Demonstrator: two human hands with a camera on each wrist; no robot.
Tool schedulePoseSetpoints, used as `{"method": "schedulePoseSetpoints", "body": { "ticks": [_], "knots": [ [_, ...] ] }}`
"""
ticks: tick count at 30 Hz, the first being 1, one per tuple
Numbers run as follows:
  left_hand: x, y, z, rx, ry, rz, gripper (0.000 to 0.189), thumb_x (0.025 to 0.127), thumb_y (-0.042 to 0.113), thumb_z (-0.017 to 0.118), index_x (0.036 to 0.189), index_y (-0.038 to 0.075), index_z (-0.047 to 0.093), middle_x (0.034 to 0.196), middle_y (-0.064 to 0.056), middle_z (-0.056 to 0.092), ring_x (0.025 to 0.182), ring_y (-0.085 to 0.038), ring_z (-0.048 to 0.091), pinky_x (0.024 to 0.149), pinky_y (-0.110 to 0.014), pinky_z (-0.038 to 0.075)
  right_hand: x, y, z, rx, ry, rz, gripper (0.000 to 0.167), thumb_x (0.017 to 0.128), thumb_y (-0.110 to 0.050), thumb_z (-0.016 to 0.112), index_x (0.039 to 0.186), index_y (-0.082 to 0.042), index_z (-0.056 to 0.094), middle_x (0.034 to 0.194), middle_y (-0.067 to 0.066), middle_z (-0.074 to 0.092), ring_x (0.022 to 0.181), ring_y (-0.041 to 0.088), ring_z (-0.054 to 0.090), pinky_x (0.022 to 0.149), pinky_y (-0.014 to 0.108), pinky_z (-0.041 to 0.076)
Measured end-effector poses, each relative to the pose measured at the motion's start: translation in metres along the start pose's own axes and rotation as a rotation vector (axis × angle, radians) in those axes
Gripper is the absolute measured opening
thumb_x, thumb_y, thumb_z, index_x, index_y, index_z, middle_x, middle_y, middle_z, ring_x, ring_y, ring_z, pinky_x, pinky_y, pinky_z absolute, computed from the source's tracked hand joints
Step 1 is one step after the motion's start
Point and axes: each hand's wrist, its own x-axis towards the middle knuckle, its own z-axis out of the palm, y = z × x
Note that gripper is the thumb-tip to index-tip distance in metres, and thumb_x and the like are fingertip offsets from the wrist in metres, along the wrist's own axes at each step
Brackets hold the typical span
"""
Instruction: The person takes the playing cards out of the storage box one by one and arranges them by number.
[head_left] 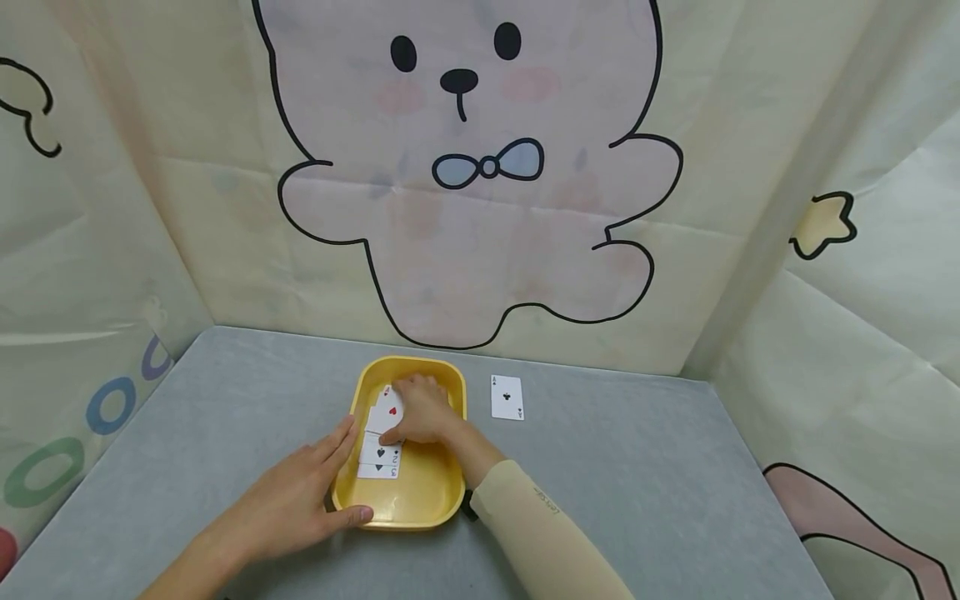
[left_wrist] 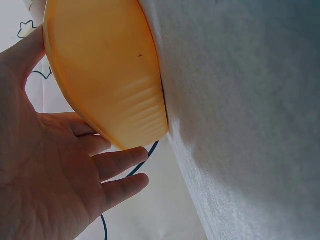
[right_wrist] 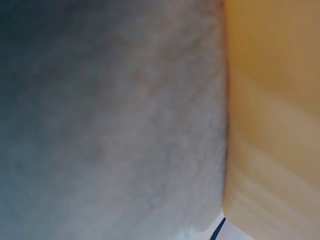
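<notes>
A yellow tray [head_left: 431, 500] stands on the cloth-covered table, with several playing cards lying overlapped along its left side. Lowest in that row is a spade card [head_left: 381, 457]; above it lies a card with red hearts [head_left: 385, 410]. My right hand [head_left: 426, 410] reaches into the tray over the heart card, fingers bent at its upper edge and thumb down at its lower edge, partly covering it. At the tray's near left corner my left hand [head_left: 300, 496] rests, fingers along the left rim and thumb at the near rim. The left wrist view shows its fingers [left_wrist: 122, 162] mostly straight.
One ace of clubs [head_left: 507, 397] lies face up on the grey table [head_left: 637, 483], right of the tray. A dark strip [head_left: 469, 506] shows beside the tray's near right corner. Printed fabric walls [head_left: 735, 125] enclose the table at the back and sides.
</notes>
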Motion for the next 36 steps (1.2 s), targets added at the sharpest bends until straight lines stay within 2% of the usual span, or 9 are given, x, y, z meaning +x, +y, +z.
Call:
{"method": "schedulePoseSetpoints", "body": {
  "ticks": [12, 19, 24, 36],
  "knots": [
    [0.0021, 0.0002, -0.0006, -0.027, -0.068, -0.047, 0.111, 0.087, 0.076, 0.066, 0.161, -0.001, 0.036, 0.168, -0.019, 0.032, 0.14, -0.044, 0.049, 0.109, -0.06, 0.045, -0.0022, -0.001, 0.0003, 0.022, -0.015, 0.005, 0.086, 0.079, -0.045, 0.092, 0.15, -0.012, 0.056, 0.138, 0.003, 0.058, 0.122, 0.022, 0.046, 0.11, 0.043, 0.037],
    [0.0008, -0.0009, 0.0009, -0.005, -0.019, 0.001, 0.108, 0.089, 0.073, 0.066, 0.159, -0.004, 0.038, 0.167, -0.02, 0.034, 0.14, -0.042, 0.05, 0.108, -0.059, 0.045, -0.0031, 0.0008, -0.0001, 0.044, 0.022, -0.024, 0.084, 0.079, -0.043, 0.091, 0.149, -0.013, 0.056, 0.135, 0.004, 0.057, 0.122, 0.022, 0.046, 0.106, 0.044, 0.038],
    [0.0011, -0.0006, -0.0005, -0.005, -0.018, -0.002, 0.107, 0.089, 0.073, 0.066, 0.16, -0.003, 0.038, 0.167, -0.019, 0.034, 0.139, -0.043, 0.051, 0.108, -0.059, 0.046, -0.0055, -0.001, -0.0031, 0.092, 0.032, -0.025, 0.086, 0.077, -0.04, 0.09, 0.15, -0.012, 0.054, 0.136, 0.005, 0.056, 0.121, 0.021, 0.046, 0.106, 0.042, 0.038],
    [-0.0007, -0.0014, -0.0001, 0.006, 0.01, 0.01, 0.105, 0.09, 0.073, 0.065, 0.159, -0.003, 0.04, 0.166, -0.019, 0.035, 0.138, -0.042, 0.052, 0.108, -0.058, 0.046, -0.0051, 0.0005, -0.0017, 0.127, 0.045, -0.045, 0.087, 0.074, -0.039, 0.089, 0.15, -0.012, 0.056, 0.129, 0.002, 0.054, 0.116, 0.017, 0.047, 0.099, 0.032, 0.041]
  ]
}}
